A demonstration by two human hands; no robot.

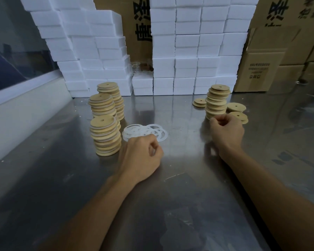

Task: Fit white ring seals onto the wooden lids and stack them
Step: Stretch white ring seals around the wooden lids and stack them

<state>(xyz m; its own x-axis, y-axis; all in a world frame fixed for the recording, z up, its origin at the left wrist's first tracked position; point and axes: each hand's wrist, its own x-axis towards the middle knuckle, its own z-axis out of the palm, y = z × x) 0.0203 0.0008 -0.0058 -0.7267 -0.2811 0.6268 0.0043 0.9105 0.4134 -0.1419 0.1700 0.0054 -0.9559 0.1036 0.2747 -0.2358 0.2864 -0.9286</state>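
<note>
Curled and holding nothing, left hand [140, 156] just short of white ring seals [145, 132]; right hand [226, 130], likewise curled, beside unsealed lids [217, 102].

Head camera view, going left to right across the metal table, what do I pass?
Three stacks of wooden lids → pile of white ring seals → left hand → right hand → loose wooden lids.

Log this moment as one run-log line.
left hand: curled beside rings, grip unclear | right hand: curled at right stack, holding nothing visible | left stacks: three | table
</note>
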